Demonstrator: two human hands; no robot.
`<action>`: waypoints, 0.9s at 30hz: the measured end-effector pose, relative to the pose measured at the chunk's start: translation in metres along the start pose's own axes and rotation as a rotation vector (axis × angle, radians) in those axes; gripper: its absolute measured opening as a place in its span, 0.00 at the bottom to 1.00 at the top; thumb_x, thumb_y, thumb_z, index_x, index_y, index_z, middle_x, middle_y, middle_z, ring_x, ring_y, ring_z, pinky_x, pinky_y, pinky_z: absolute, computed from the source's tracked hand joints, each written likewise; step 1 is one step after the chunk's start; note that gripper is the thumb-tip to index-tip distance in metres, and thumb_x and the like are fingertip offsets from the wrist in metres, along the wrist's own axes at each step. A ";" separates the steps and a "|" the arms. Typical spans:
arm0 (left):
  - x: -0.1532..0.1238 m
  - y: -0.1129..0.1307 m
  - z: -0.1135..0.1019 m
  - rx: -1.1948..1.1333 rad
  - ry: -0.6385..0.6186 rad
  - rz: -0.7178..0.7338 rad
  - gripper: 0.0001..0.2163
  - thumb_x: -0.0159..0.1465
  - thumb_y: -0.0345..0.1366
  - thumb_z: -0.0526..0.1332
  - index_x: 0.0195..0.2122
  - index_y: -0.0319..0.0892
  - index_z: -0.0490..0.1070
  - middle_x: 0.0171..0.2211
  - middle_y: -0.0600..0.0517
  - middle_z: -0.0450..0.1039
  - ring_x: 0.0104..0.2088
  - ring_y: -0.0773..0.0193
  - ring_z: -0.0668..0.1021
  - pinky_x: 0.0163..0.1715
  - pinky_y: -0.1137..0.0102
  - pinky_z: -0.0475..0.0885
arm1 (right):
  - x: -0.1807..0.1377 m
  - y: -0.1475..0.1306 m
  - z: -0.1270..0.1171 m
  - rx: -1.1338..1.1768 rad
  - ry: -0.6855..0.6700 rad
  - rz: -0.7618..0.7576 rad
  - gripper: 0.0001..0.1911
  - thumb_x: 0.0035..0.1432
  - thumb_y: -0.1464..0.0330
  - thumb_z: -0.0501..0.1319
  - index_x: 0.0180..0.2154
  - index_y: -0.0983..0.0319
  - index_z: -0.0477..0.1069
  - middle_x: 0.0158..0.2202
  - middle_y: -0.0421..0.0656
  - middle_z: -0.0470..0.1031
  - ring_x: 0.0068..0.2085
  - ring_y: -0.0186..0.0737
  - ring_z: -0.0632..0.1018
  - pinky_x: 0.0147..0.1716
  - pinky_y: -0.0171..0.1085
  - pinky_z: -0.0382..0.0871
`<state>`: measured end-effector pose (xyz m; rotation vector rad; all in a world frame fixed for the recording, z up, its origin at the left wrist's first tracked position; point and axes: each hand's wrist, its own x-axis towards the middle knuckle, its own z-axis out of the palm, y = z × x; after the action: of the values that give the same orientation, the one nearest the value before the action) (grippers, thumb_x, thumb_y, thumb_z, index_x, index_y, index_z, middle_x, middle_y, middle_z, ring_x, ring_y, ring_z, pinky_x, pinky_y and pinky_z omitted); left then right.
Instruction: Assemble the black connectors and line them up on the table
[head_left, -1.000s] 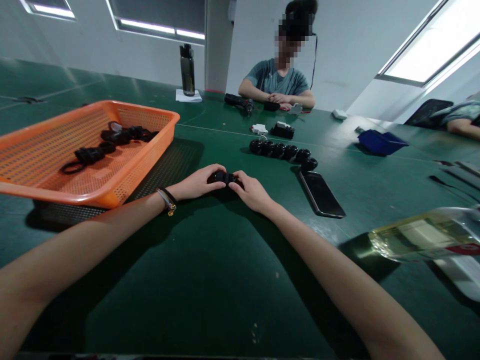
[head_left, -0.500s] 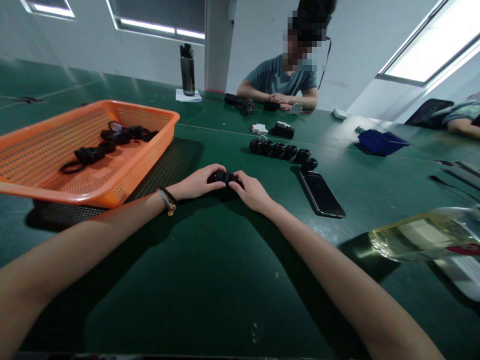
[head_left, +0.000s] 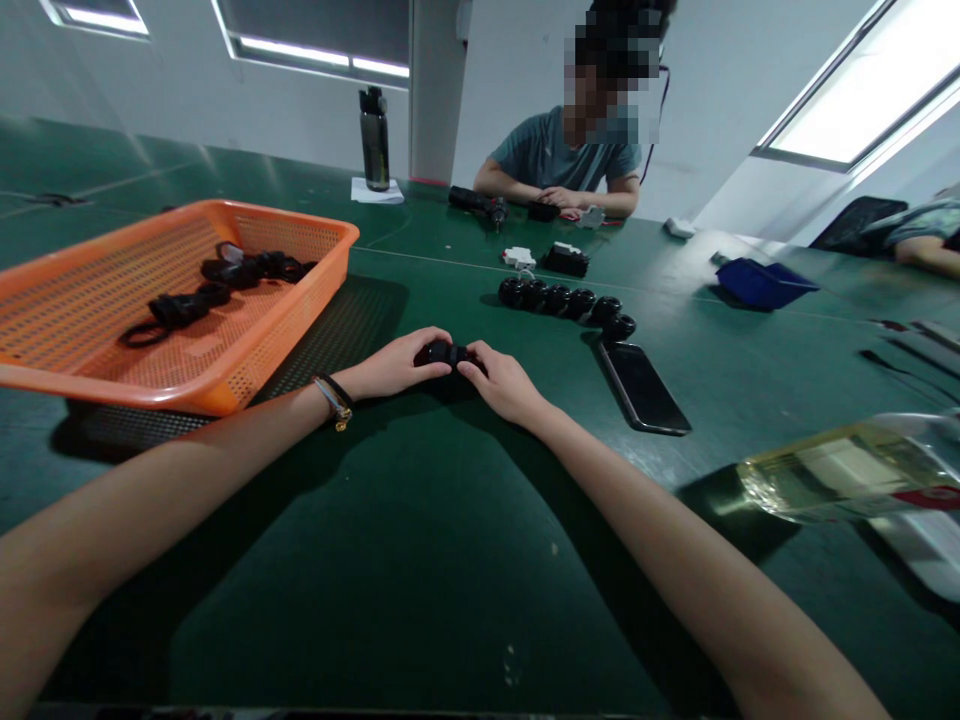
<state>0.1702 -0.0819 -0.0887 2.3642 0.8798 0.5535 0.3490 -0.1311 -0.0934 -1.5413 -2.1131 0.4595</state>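
Observation:
Between my two hands is a small black part (head_left: pixel 453 355), rounded and dark, its exact kind too small to make out. My left hand (head_left: pixel 405 364) grips its left end, thumb in front and fingers behind. On the other end my right hand (head_left: pixel 501 380) is closed in the same way. The part is held low over the green table (head_left: pixel 420 560), and my fingers cover both its ends. Beyond my right hand, several round black parts (head_left: pixel 556 298) stand in a row, the nearest close to a phone (head_left: pixel 643 388).
To the left, an orange basket (head_left: pixel 217 390) holds black cabled parts (head_left: pixel 180 308). A bottle of yellow liquid (head_left: pixel 840 470) is at right, a blue bin (head_left: pixel 761 284) farther back. Across the table a person (head_left: pixel 555 160) sits behind a power drill (head_left: pixel 480 204); a dark water bottle (head_left: pixel 374 140) stands nearby.
My hands and the black part stay almost where they were. Across the table, the person's head has shifted slightly.

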 end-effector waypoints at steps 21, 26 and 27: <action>0.000 0.002 0.000 0.002 0.004 -0.014 0.18 0.56 0.44 0.55 0.46 0.40 0.62 0.46 0.47 0.68 0.43 0.58 0.71 0.45 0.65 0.65 | 0.002 0.002 0.001 -0.027 0.003 -0.013 0.11 0.61 0.64 0.49 0.35 0.63 0.64 0.31 0.43 0.72 0.30 0.35 0.71 0.28 0.33 0.58; 0.000 0.001 0.001 -0.002 0.002 -0.013 0.19 0.56 0.44 0.55 0.46 0.39 0.62 0.46 0.46 0.67 0.43 0.58 0.71 0.45 0.64 0.65 | 0.002 0.000 0.000 -0.059 -0.002 -0.003 0.10 0.61 0.65 0.48 0.34 0.63 0.64 0.31 0.43 0.71 0.30 0.36 0.70 0.28 0.33 0.57; 0.000 0.001 0.001 -0.002 0.001 -0.013 0.19 0.56 0.44 0.55 0.46 0.39 0.62 0.46 0.46 0.67 0.43 0.58 0.71 0.45 0.64 0.65 | 0.002 0.000 0.000 -0.060 -0.006 0.000 0.11 0.61 0.65 0.48 0.34 0.63 0.64 0.31 0.43 0.71 0.30 0.36 0.70 0.28 0.33 0.58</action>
<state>0.1711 -0.0830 -0.0883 2.3550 0.8940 0.5508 0.3484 -0.1292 -0.0931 -1.5746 -2.1493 0.4043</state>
